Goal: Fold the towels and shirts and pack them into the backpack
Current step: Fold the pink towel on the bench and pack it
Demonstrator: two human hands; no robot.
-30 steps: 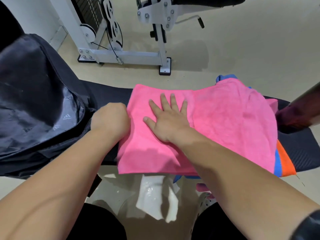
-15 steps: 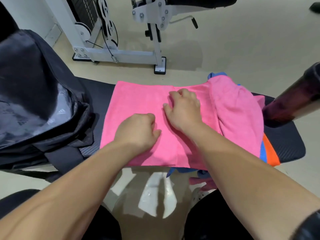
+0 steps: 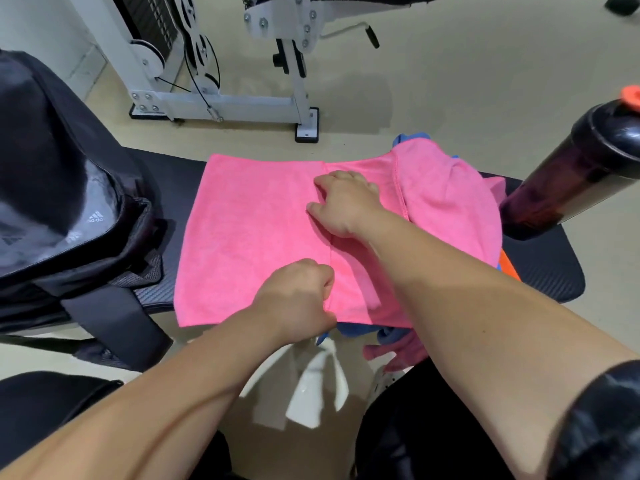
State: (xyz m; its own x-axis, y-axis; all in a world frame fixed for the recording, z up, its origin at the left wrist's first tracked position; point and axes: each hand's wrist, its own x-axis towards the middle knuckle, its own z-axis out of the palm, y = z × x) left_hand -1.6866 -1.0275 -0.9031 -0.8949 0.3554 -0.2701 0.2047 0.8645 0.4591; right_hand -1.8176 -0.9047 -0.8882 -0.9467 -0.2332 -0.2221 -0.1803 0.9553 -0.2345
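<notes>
A pink towel (image 3: 249, 233) lies folded flat on the black bench pad (image 3: 547, 268). My left hand (image 3: 298, 299) pinches the folded edge at the near side. My right hand (image 3: 346, 202) grips the same edge farther back with curled fingers. To the right a second pink cloth (image 3: 450, 202) is bunched over blue (image 3: 353, 329) and orange (image 3: 507, 266) garments. The black backpack (image 3: 69, 188) sits open on the bench's left end.
A dark shaker bottle (image 3: 571, 168) with an orange cap stands at the bench's right end. A white gym machine frame (image 3: 221, 98) stands on the beige floor behind. My dark-clothed knees fill the bottom corners.
My left hand moved from the towel's left edge to the middle fold line. My right hand went from flat on the towel to curled on the fold edge.
</notes>
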